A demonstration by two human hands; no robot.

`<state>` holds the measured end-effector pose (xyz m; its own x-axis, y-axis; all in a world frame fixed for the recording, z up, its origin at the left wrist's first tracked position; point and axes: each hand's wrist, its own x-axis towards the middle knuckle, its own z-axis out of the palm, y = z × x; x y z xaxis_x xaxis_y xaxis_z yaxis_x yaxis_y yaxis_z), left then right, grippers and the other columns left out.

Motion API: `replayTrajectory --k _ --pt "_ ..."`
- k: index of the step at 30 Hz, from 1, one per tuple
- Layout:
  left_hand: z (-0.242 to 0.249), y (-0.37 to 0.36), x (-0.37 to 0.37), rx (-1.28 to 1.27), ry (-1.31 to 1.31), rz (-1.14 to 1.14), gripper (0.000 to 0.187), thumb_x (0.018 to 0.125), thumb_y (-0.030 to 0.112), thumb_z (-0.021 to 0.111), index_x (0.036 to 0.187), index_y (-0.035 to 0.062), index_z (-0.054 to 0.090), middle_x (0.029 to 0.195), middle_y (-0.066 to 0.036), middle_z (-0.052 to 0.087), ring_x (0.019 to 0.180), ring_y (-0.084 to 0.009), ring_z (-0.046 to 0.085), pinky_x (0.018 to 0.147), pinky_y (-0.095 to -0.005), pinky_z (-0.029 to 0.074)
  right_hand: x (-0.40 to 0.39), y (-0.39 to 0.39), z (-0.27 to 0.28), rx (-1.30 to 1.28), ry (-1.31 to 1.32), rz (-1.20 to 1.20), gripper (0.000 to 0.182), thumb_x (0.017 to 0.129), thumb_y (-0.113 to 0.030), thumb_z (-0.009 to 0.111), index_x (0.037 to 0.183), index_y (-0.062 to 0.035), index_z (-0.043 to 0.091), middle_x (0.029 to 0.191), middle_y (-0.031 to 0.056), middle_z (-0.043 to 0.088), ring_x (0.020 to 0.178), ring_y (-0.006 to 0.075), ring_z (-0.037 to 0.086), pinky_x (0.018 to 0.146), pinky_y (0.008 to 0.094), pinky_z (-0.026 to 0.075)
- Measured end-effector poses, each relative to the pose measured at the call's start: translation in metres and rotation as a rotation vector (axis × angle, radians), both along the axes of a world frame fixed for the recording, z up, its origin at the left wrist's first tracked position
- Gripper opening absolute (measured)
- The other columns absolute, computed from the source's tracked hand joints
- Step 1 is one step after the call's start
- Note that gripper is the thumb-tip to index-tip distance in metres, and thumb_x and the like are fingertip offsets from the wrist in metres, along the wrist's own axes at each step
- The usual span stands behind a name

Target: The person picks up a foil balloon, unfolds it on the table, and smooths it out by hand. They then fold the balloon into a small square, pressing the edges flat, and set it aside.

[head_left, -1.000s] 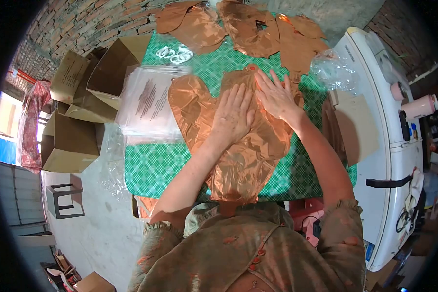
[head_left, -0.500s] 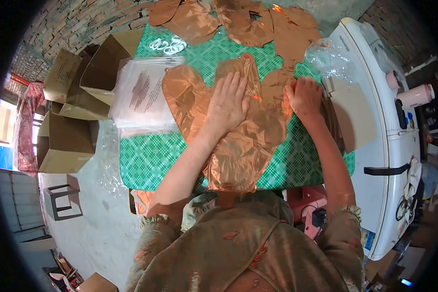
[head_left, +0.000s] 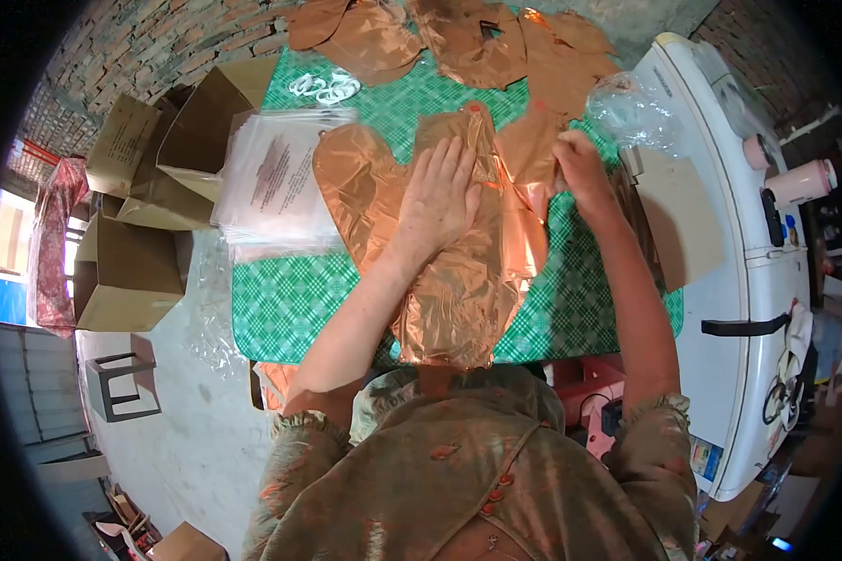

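A flat, shiny copper-coloured foil balloon (head_left: 458, 299) with several lobes lies on the green checked tablecloth (head_left: 290, 313). My left hand (head_left: 440, 192) rests palm down on its middle, fingers stretched out and slightly apart. At the right side, my right hand (head_left: 585, 173) is closed, its fingers pinching the edge of the right lobe. That lobe is lifted and partly folded inward, with a bright crease along it. The fingertips of my right hand are partly hidden.
More copper foil balloons (head_left: 477, 51) lie along the far edge. Left are a stack of clear printed plastic bags (head_left: 281, 178), white ties (head_left: 326, 88) and open cardboard boxes (head_left: 126, 271). Crumpled clear plastic (head_left: 631, 112) and a white refrigerator (head_left: 720, 206) stand on the right.
My right hand has closed and lifted the balloon's right lobe, folding its edge inward; more tablecloth shows there. My left hand has stayed flat in the same place.
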<state>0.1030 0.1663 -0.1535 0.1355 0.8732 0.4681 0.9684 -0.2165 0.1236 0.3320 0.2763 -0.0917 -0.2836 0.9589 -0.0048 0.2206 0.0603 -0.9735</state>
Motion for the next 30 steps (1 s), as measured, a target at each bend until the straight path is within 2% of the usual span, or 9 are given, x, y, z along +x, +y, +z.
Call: replayTrajectory --k 4,6,7,11,14,15,18,21,30 --pt "-0.001 0.0 0.0 0.085 -0.006 -0.026 0.059 0.101 0.032 0.057 0.148 -0.0024 0.057 0.156 -0.023 0.053 0.15 -0.0369 0.043 0.127 -0.0504 0.029 -0.049 -0.028 0.017 -0.205 0.133 0.039 0.026 0.11 -0.022 0.054 0.12 0.0017 0.051 0.099 0.0163 0.069 0.067 0.0237 0.073 0.058 0.0353 0.064" --pt "-0.001 -0.001 -0.006 0.124 0.189 0.002 0.059 0.097 0.03 0.061 0.146 -0.0025 0.059 0.154 -0.022 0.055 0.149 -0.0371 0.044 0.126 -0.0512 0.029 -0.068 -0.034 0.008 -0.231 0.182 0.082 0.028 0.112 -0.022 0.051 0.124 0.0028 0.048 0.105 0.018 0.069 0.069 0.0259 0.074 0.058 0.0359 0.064" --pt "-0.001 -0.002 -0.009 0.144 0.286 0.014 0.059 0.095 0.029 0.063 0.145 -0.0025 0.06 0.152 -0.022 0.056 0.148 -0.0372 0.045 0.126 -0.0517 0.03 -0.075 -0.04 0.006 -0.257 0.229 0.112 0.03 0.114 -0.022 0.051 0.129 0.0035 0.044 0.112 0.0198 0.068 0.084 0.0291 0.076 0.068 0.0375 0.066" --pt "-0.006 -0.008 -0.015 0.07 0.028 -0.172 0.055 0.091 0.023 0.066 0.142 0.003 0.064 0.15 -0.016 0.058 0.143 -0.0364 0.047 0.126 -0.0532 0.03 -0.054 -0.054 -0.019 -0.067 0.413 0.201 0.023 0.109 -0.016 0.059 0.122 0.0014 0.053 0.12 0.0217 0.066 0.101 0.0315 0.076 0.079 0.0377 0.064" --pt "0.005 -0.008 -0.01 0.127 -0.021 -0.193 0.053 0.091 0.022 0.066 0.142 0.0074 0.065 0.15 -0.012 0.059 0.142 -0.0358 0.047 0.126 -0.0543 0.03 -0.009 -0.046 -0.052 0.649 -0.132 0.118 0.021 0.108 -0.011 0.058 0.126 -0.0004 0.057 0.128 0.0204 0.066 0.096 0.035 0.076 0.079 0.0393 0.062" --pt "0.004 -0.006 -0.009 0.143 -0.031 -0.193 0.053 0.092 0.022 0.065 0.142 0.0086 0.065 0.15 -0.012 0.058 0.143 -0.0356 0.047 0.126 -0.0546 0.029 0.003 -0.061 -0.038 0.426 -0.354 0.135 0.032 0.105 -0.009 0.058 0.135 0.0006 0.057 0.14 0.0207 0.062 0.114 0.0386 0.07 0.097 0.0455 0.057" --pt "0.011 -0.007 -0.006 0.14 -0.033 -0.189 0.055 0.092 0.026 0.065 0.145 0.0091 0.063 0.153 -0.011 0.057 0.145 -0.0354 0.045 0.127 -0.0554 0.028 0.008 -0.083 -0.041 0.861 -0.61 0.252 0.046 0.105 -0.012 0.058 0.149 0.0003 0.051 0.152 0.0209 0.056 0.14 0.038 0.055 0.119 0.0499 0.041" --pt "0.012 -0.008 -0.005 0.128 -0.032 -0.19 0.058 0.093 0.03 0.064 0.148 0.0086 0.06 0.154 -0.012 0.056 0.149 -0.0356 0.042 0.127 -0.0557 0.027 0.0 -0.094 -0.044 0.775 -0.713 0.289 0.057 0.105 -0.017 0.06 0.157 -0.0001 0.044 0.162 0.0186 0.048 0.157 0.0348 0.035 0.129 0.0511 0.024" --pt "0.004 -0.003 -0.011 -0.002 -0.075 -0.211 0.071 0.087 0.033 0.068 0.153 0.0075 0.055 0.159 -0.017 0.051 0.152 -0.0365 0.04 0.13 -0.0517 0.024 -0.019 -0.1 -0.041 0.77 -0.831 0.355 0.065 0.108 -0.024 0.054 0.165 -0.0008 0.033 0.172 0.0156 0.035 0.161 0.0318 0.026 0.132 0.0497 0.017"
